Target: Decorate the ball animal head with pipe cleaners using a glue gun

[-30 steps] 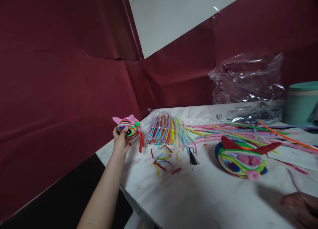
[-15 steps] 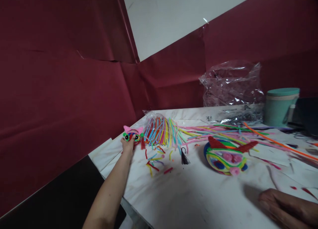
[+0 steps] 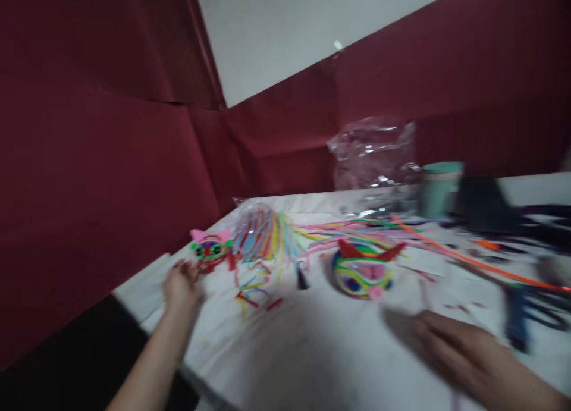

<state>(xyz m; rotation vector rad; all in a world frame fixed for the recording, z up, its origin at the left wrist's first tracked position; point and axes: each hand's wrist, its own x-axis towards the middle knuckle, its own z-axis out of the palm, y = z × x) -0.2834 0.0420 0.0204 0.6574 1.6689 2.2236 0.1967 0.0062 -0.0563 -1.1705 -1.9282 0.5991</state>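
Note:
At the left of the table, a small mask-like face of coloured pipe cleaners (image 3: 210,250) stands with pink ears, black-centred eyes and a red tassel. Just in front of it is my left hand (image 3: 181,285), slightly blurred, its fingers apart and no longer around the face. A second pipe-cleaner face (image 3: 363,274), with red pointed ears, blue eyes and a pink nose, lies right of the middle. My right hand (image 3: 459,351) hovers low over the table to the right of it, fingers loosely stretched, with nothing seen in them.
A bundle of colourful pipe cleaners (image 3: 263,235) lies in clear plastic, with cut scraps (image 3: 254,292) and a black tassel (image 3: 302,277) nearby. Behind stand a clear plastic bag (image 3: 375,155) and a green lidded cup (image 3: 439,191). Dark-handled scissors (image 3: 520,319) lie at right.
My left hand has let go of the pink-eared face and drawn back towards me. The view has turned right, bringing scissors into sight. My right hand reaches farther into view.

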